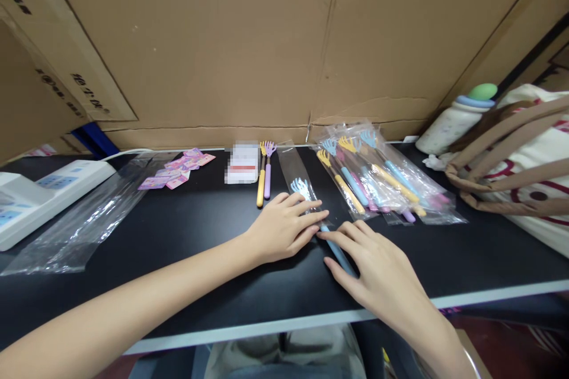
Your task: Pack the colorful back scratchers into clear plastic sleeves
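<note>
A light-blue back scratcher (339, 250) lies slanted on the black table, its claw end inside a clear plastic sleeve (291, 163). My left hand (284, 228) presses on the sleeve just below the claws, its fingers close together over the plastic. Loosely curled round the blue handle is my right hand (377, 260), thumb on the near side; the handle's lower end is hidden beneath it. Beyond my left hand, a yellow back scratcher (261, 183) and a purple back scratcher (267, 180) lie side by side without sleeves.
Several bagged back scratchers (377, 174) lie at the right, before a white bottle (453, 124) and a fabric bag (528, 166). Pink cards (178, 169), an empty plastic bag (89, 219) and a power strip (57, 189) are left. Cardboard (222, 41) walls the back.
</note>
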A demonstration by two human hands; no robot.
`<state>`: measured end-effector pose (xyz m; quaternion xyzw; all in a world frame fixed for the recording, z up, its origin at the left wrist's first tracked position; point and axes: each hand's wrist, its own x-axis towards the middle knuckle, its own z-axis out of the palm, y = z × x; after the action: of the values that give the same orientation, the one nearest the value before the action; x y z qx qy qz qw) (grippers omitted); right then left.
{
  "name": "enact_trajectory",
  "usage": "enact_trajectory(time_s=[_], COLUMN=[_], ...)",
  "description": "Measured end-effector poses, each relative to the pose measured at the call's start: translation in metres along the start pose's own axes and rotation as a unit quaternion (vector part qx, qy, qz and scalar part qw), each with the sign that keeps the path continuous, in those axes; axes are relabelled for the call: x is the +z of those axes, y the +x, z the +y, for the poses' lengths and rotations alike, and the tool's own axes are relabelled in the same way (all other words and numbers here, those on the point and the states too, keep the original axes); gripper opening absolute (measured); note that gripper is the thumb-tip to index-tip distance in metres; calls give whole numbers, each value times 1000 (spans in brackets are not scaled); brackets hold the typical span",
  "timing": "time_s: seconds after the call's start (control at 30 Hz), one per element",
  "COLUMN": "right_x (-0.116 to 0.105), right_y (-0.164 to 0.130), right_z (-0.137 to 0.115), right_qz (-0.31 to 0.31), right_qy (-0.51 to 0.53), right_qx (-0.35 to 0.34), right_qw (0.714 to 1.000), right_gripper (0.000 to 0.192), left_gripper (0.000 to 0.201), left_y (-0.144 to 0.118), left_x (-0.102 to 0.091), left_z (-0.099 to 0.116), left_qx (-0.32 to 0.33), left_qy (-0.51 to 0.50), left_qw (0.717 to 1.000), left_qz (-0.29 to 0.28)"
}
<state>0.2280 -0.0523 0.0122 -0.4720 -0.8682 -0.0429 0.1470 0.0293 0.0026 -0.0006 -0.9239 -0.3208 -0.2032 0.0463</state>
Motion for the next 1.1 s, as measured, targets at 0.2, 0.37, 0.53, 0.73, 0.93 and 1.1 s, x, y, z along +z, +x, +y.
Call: enact_trajectory(time_s=[0.2, 0.37, 0.53, 0.73, 0.93, 1.1], right_x=[-4, -19, -16, -9, -10, -9], right_y=[-6, -28, -28, -9, 12, 30], right_z=[12, 26, 29, 27, 22, 21], right_qz=[-42, -114, -71, -2, 30, 22], right_qy=[67, 105, 101, 58, 7, -71], right_qx=[-23, -92, -83, -94, -110, -111], right_qw=[997, 984, 989, 994, 993, 991], right_gripper=[35, 52, 34, 29, 25, 30], left_gripper=[37, 35, 34, 36, 36, 34], left_y=[0, 1, 1, 0, 0, -1], left_x=[0, 0, 1, 1, 2, 4], left_z=[-2, -3, -5, -6, -7, -7], left_qx=[4, -7, -5, -5, -4, 5], left_qy=[-17, -34, -27, -7, -2, 8], left_qw=[1000, 999, 1000, 1000, 1000, 1000], left_qz=[3, 3, 3, 11, 18, 13])
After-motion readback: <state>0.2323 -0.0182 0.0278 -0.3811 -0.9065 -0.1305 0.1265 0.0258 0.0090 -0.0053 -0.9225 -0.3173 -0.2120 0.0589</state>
